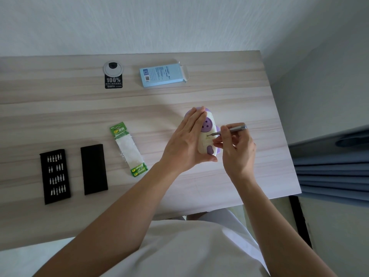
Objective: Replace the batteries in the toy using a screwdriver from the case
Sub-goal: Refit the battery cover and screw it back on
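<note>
Head view, battery change at an early stage. The toy (207, 136), a rounded cream-and-purple plastic shell, is held up off the wood-grain table (60, 120). The left hand (185, 142) clasps it, fingers laid along its left side and thumb hooked under its near end. The right hand (235, 148) pinches a slim grey metal screwdriver (233, 129) whose tip sits in a small screw near the toy's middle.

Done: driver taken out and set on the screw. Left, by judgement: freeing the screw, lifting the cover (apparently in place), swapping cells, refastening.

Left of the toy lies a crinkled clear pack (128, 149) with two green batteries at its near end. Farther left are a flat black lid (93, 169) and a black case (55, 176) with rows of small metal bits. Beyond the toy lies a pale blue carton (162, 74).
</note>
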